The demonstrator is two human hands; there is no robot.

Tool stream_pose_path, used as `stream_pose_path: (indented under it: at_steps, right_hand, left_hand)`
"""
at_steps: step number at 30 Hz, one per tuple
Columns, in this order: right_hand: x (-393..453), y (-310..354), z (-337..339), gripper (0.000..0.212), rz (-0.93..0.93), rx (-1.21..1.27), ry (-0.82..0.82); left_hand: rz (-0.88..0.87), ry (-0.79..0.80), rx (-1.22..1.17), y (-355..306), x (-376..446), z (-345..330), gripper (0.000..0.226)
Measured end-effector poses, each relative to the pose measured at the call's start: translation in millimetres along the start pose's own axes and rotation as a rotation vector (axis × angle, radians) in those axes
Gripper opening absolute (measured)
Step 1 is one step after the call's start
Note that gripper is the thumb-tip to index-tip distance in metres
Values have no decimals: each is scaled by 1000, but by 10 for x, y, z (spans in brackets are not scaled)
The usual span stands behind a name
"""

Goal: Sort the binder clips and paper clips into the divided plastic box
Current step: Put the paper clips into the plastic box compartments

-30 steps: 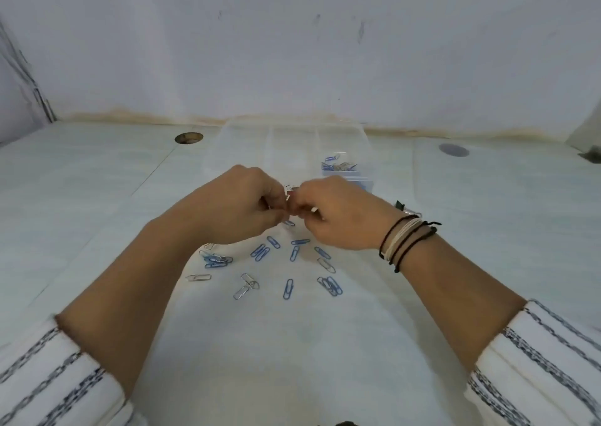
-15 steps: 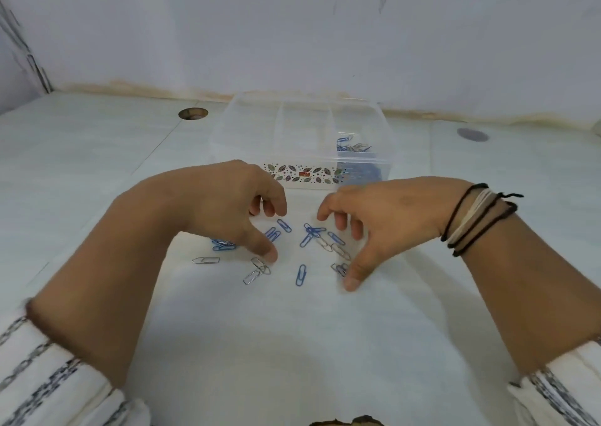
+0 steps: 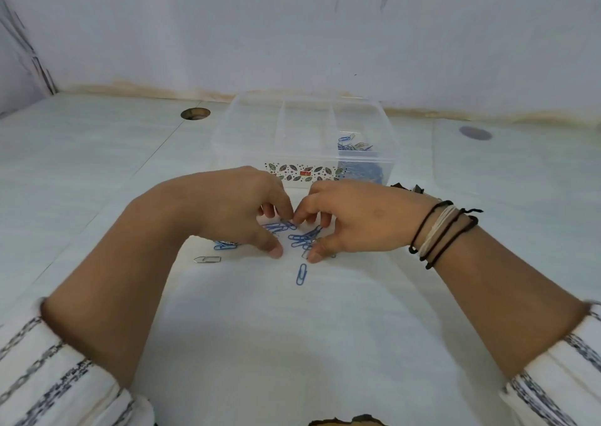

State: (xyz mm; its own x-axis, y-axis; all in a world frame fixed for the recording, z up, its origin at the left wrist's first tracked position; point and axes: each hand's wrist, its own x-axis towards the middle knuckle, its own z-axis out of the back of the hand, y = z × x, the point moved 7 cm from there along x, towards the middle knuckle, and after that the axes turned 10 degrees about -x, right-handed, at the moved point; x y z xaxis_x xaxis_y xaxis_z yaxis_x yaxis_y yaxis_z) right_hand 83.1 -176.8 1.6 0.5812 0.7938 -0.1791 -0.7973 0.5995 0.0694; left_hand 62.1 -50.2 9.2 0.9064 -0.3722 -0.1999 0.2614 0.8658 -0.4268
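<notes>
Neither grip closed: left hand [image 3: 240,207] and right hand [image 3: 351,217] cupped open, fingertips down, corralling the loose blue and silver wire paper clips [image 3: 300,238] on the white surface [image 3: 292,344]. Clips look light, thin, springy and likely slippery lying flat; pinch by the edges or scoop as a bunch. Clear divided plastic box [image 3: 247,132] sits just beyond, right compartment part filled.

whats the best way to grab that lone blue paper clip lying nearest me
The blue paper clip lies flat and apart from the pile, long axis pointing away. Probably best to come straight down and pinch across its two long sides near the middle, or slide a fingertip under one rounded end first.
</notes>
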Motion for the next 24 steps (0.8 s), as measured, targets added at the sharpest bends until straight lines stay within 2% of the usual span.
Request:
stream_pose_path:
  at_steps: [2, 8, 15, 18, 21, 24]
  right_hand:
    - [7, 35, -1, 46, 16, 28, 0]
    - [24, 131, 2, 16, 59, 104, -7]
    - [-23, 184, 56, 12, 81, -14, -85]
    - [-56, 121, 96, 10, 75, 21, -80]
    - [-115, -37, 218, 9, 39, 118, -128]
    - [-232, -271, 432, 8, -44, 237, -226]
  left_hand:
    - [8, 34, 15, -10, 3, -38, 45]
    - [32, -37, -49, -76, 41, -20, 20]
    - [32, -63, -33, -137, 18, -51, 17]
    - [44, -64, -39, -143, 23, -67, 16]
    - [46, -106, -166, -136, 3, 12, 15]
    - [33, -237, -369, -172, -48, 204, 11]
